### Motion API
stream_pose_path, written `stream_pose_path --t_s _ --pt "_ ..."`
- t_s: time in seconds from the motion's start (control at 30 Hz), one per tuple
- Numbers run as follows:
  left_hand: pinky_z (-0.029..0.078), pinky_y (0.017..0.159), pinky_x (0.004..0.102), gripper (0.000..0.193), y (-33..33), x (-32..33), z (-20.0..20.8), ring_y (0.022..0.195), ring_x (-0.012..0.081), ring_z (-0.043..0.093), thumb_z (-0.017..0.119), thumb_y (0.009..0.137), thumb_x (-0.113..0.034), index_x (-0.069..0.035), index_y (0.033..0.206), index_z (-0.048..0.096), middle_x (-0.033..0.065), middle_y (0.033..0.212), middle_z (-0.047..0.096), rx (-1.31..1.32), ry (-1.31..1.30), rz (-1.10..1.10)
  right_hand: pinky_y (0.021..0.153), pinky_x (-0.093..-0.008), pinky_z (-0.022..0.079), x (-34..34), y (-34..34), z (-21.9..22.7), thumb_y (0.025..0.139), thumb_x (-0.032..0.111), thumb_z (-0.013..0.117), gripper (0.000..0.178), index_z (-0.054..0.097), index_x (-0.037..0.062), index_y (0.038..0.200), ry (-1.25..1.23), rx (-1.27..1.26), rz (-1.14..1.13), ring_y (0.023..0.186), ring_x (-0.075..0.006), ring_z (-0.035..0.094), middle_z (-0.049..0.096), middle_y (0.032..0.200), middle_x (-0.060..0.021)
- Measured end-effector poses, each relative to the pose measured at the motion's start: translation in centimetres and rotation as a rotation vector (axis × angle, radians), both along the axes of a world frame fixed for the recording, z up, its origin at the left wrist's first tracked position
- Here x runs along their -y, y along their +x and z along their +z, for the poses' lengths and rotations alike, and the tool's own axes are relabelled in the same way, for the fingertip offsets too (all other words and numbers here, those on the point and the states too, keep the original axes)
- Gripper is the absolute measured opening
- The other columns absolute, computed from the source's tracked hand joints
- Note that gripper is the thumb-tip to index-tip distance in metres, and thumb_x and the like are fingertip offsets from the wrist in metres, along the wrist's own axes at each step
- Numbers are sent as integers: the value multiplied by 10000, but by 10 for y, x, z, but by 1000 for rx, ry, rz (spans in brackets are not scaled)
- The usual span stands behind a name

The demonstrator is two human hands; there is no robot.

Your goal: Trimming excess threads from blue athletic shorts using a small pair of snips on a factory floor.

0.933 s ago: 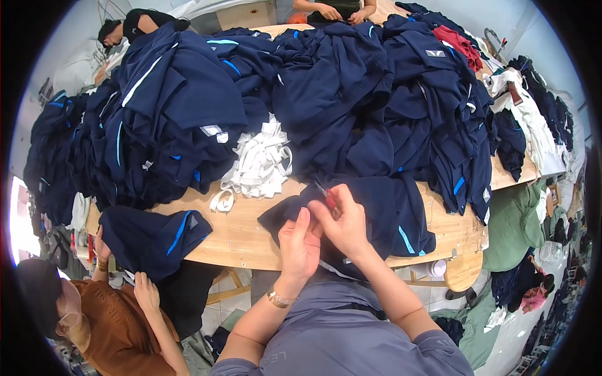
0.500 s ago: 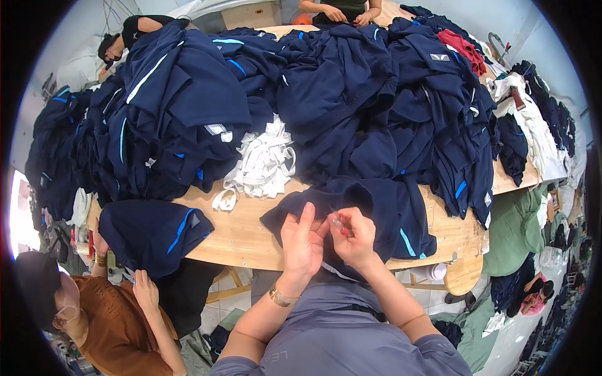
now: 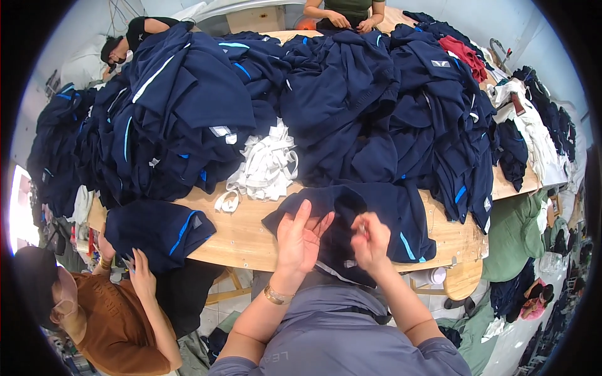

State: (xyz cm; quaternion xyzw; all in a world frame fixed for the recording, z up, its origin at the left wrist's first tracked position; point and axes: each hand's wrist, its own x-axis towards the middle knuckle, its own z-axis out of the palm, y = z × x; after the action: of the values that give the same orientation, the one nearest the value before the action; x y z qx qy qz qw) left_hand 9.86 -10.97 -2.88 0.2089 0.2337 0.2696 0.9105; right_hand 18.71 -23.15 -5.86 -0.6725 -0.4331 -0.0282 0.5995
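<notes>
A dark navy garment (image 3: 401, 219) with a light blue stripe lies on the table's near edge in front of me. Over its left part my left hand (image 3: 300, 241) is held palm up, fingers apart, with nothing visible in it. To its right, my right hand (image 3: 372, 243) is closed above the same garment. A small object with a metallic glint shows at its fingertips; its kind cannot be made out. Between the two hands there is a gap, with navy cloth beneath.
Heaps of navy garments (image 3: 338, 94) cover the wooden table's (image 3: 251, 247) far side. A tangle of white strips (image 3: 266, 163) sits left of centre. At the left a co-worker (image 3: 119, 313) handles another navy garment (image 3: 157, 232). More people work across the table. A stool (image 3: 464, 276) stands right.
My right hand has moved right, away from my left hand, which has opened its fingers. The cloth between them has shifted, with an edge now hanging nearer to me.
</notes>
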Motion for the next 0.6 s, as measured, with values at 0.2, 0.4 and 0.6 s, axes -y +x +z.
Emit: stream_pose_path --t_s 0.2,0.4,0.6 --pt "530 837 313 202 -5 -3 -3 905 145 624 494 941 -218 -61 1051 557 59 987 636 -11 -31 -88 454 -276 353 -8 20 10 739 226 734 298 533 8 759 -163 -24 -63 492 -178 440 468 636 -89" --pt "506 790 307 239 -6 0 -5 916 146 602 513 935 -265 -97 1104 509 52 1031 610 -29 120 -101 439 -291 361 -7 18 21 738 292 734 342 512 35 700 -310 26 -21 466 -210 472 481 594 -59" --pt "549 677 261 208 -8 3 -10 837 103 614 479 949 -264 -95 1065 518 25 947 626 -74 193 -82 417 -289 346 -4 22 22 724 335 736 378 502 40 697 -276 166 0 453 -204 473 482 608 -65"
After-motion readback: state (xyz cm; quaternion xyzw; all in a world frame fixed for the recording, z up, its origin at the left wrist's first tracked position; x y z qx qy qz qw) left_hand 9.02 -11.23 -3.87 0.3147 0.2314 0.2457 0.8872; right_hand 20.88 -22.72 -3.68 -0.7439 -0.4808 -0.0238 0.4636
